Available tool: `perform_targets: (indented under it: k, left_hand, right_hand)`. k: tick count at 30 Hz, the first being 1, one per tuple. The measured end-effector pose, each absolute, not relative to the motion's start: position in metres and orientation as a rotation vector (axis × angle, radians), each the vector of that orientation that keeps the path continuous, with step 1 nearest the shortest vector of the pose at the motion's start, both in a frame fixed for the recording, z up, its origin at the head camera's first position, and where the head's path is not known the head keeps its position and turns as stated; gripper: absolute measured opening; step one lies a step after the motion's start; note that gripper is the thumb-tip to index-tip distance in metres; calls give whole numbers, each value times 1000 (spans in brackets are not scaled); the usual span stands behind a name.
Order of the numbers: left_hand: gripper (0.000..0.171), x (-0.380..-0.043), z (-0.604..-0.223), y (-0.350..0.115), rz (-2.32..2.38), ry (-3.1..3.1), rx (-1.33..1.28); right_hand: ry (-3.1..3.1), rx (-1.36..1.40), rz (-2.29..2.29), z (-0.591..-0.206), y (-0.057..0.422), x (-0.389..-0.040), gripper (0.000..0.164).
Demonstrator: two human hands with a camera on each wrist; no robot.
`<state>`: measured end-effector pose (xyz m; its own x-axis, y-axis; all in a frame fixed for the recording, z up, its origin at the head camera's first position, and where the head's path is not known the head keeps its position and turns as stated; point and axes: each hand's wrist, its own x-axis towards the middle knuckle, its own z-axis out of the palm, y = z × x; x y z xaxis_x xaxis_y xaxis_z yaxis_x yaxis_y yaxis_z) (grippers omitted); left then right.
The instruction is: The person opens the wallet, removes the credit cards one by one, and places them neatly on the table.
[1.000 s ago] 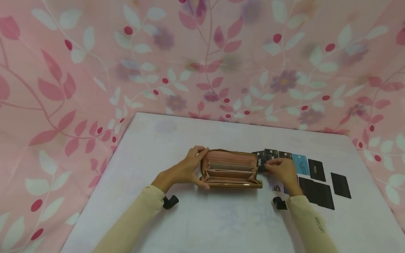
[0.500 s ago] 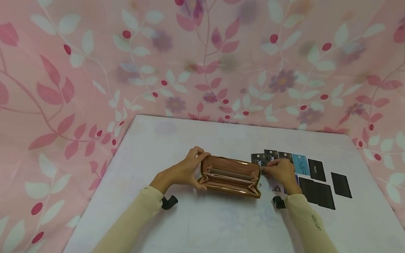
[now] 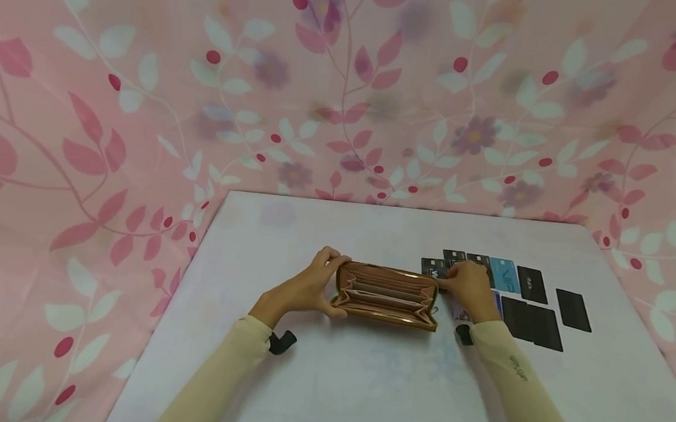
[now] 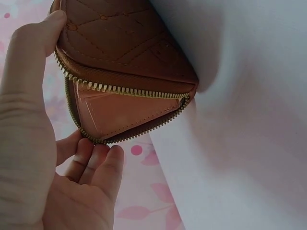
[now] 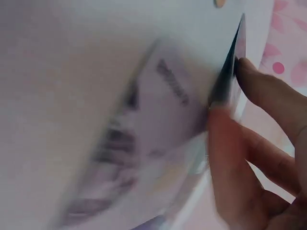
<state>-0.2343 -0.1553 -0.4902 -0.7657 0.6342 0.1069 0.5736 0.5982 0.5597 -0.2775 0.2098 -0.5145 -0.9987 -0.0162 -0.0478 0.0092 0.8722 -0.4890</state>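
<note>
In the head view, a brown zip-around wallet (image 3: pixel 387 296) stands unzipped, its pleated pink-tan compartments facing up. My left hand (image 3: pixel 303 287) grips its left end, thumb on one side and fingers on the other. The left wrist view shows the quilted cover (image 4: pixel 124 38) and the brass zipper teeth (image 4: pixel 120 90) spread apart. Just past the wallet's right end is my right hand (image 3: pixel 470 291). Its thumb and fingers pinch a thin dark card (image 5: pixel 224 84) seen nearly edge-on in the right wrist view. Below it lies a blurred purple-grey picture card (image 5: pixel 168 105).
Right of the wallet, cards lie in rows: a black VIP card (image 3: pixel 431 267), a blue card (image 3: pixel 505 275), a black card (image 3: pixel 531 285), overlapping dark cards (image 3: pixel 533 324) and a separate dark card (image 3: pixel 574 310). They rest on a white table (image 3: pixel 361 382) before a floral pink backdrop (image 3: pixel 347 74).
The wallet has turned slightly, its right end coming nearer to me, with the left hand still gripping it. My right hand stays by the cards with only a small shift.
</note>
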Motion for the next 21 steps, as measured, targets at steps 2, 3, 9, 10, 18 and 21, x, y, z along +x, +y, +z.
perform_targets:
  k: [2,3,9,10,18,21]
  left_hand:
    - [107,-235,-489,-155,900,2707,1019]
    - [106,-235,-489,-154,905,2703,1017]
    - [105,-238,-487,-151,896,2679,992]
    - [104,-239,-487,-151,905,2669,988]
    - [98,-260,-490,-162,1018,2691,888]
    - [94,-271,-492,-168,1024,2820,806]
  right_hand:
    - [3032,-27,-717,-512,206,-277,25]
    - [3046,-37,-690,-511,205,-277,24]
    - [3096,-60,-737,-510,212,-275,26]
    - [3105,-62,-779,-509,215,-275,27]
    - [3372,-74,-946,-483,236,-283,51]
    - [3425,-224,-887,-473,243,-288,69]
